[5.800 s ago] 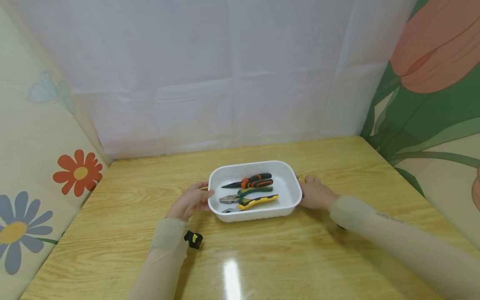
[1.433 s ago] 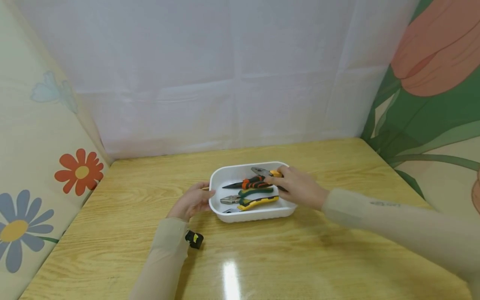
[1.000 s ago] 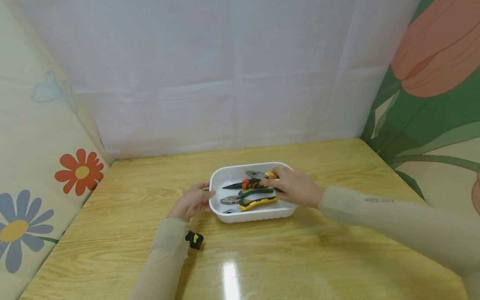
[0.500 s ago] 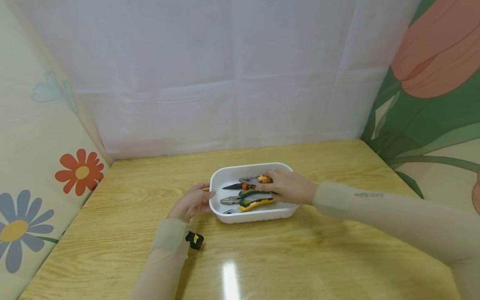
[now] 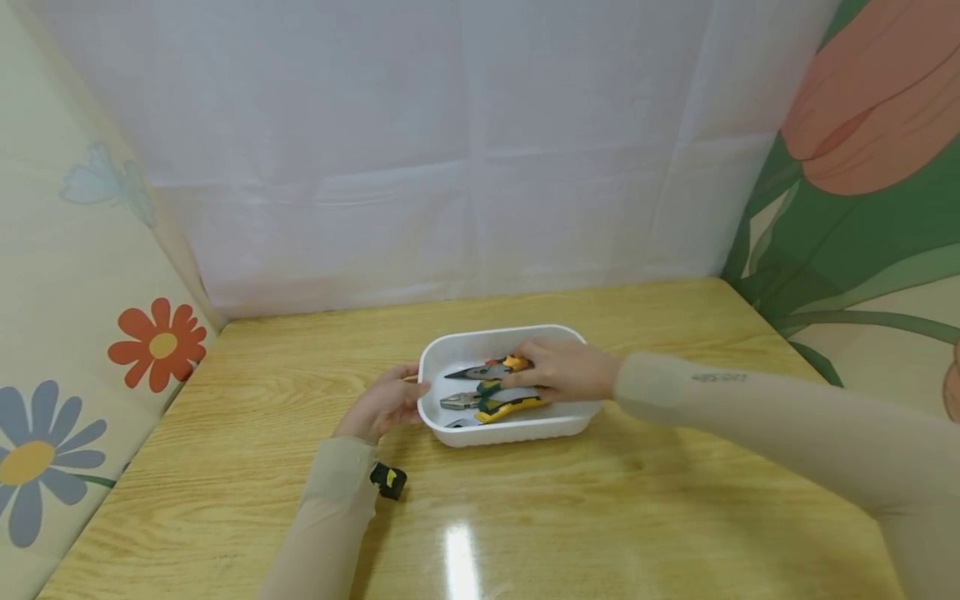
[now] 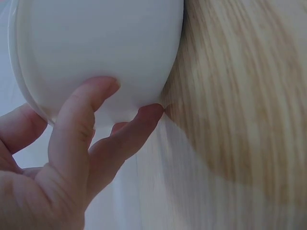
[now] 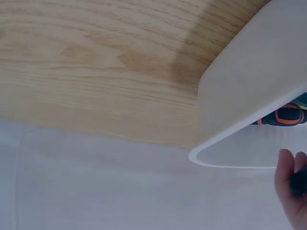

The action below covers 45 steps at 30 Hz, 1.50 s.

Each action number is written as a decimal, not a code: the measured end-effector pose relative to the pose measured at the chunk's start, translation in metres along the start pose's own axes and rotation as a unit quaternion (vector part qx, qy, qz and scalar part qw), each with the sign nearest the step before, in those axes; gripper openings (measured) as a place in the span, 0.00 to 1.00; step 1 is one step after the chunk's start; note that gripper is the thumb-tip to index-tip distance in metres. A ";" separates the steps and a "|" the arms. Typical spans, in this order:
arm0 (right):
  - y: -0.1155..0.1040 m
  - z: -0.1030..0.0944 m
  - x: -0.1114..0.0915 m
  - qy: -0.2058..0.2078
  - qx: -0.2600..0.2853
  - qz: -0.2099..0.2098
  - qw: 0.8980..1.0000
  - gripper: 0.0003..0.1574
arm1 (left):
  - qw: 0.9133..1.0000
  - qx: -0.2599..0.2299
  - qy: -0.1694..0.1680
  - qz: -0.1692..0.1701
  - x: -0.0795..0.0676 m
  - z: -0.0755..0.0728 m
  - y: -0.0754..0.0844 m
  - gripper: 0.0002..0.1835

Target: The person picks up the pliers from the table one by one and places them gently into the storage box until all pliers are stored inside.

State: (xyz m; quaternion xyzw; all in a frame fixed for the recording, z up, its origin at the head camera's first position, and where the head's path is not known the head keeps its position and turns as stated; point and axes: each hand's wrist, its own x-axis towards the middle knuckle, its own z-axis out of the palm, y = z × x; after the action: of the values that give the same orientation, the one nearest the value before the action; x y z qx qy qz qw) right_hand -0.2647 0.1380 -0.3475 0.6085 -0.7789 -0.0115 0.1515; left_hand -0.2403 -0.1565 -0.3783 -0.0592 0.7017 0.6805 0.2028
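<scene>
A white tray (image 5: 517,431) sits on the table. My left hand (image 5: 381,404) grips its left end; in the left wrist view the fingers (image 6: 103,148) press the outer wall (image 6: 96,38) and rim. My right hand (image 5: 570,371) reaches in from the right, holding pliers (image 5: 517,362) with orange-yellow and dark handles. Their head overlaps the black-and-orange long-nose pliers (image 5: 461,373). In front lie green-handled pliers (image 5: 456,401) and a yellow-and-black-handled tool (image 5: 510,407), partly covered by my right hand. The right wrist view catches a dark handle (image 7: 300,182) in the fingers.
The wooden table (image 5: 300,500) runs back to a white cloth (image 5: 337,167). Flower-patterned panels stand left (image 5: 60,292) and right (image 5: 885,250). A small black block (image 5: 388,481) with a yellow mark is by my left wrist.
My right hand has left the tray's right end and come over the tray with the orange-handled pliers. Lately it has moved left and lower, across the long-nose pliers. My left hand has stayed put.
</scene>
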 end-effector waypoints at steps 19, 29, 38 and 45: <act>0.016 0.008 0.015 -0.011 0.003 -0.079 0.997 0.25 | 1.000 -0.001 0.001 0.003 0.002 -0.001 0.000 0.26; 0.020 0.017 0.019 -0.027 -0.005 -0.091 0.996 0.23 | 1.000 -0.003 -0.008 0.009 0.002 -0.001 -0.001 0.26; 0.019 0.028 0.026 -0.081 -0.010 -0.079 0.994 0.22 | 1.000 -0.002 -0.005 0.007 0.001 -0.001 -0.001 0.26; 0.010 0.021 0.028 -0.126 -0.033 -0.068 0.989 0.23 | 1.000 -0.003 -0.007 0.010 0.001 -0.001 -0.001 0.26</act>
State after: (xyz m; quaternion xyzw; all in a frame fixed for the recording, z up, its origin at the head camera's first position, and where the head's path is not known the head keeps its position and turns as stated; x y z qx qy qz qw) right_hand -0.2858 0.1110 -0.3595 0.6482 -0.7480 -0.1238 0.0707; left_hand -0.2408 -0.1578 -0.3799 -0.0480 0.6989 0.6848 0.2008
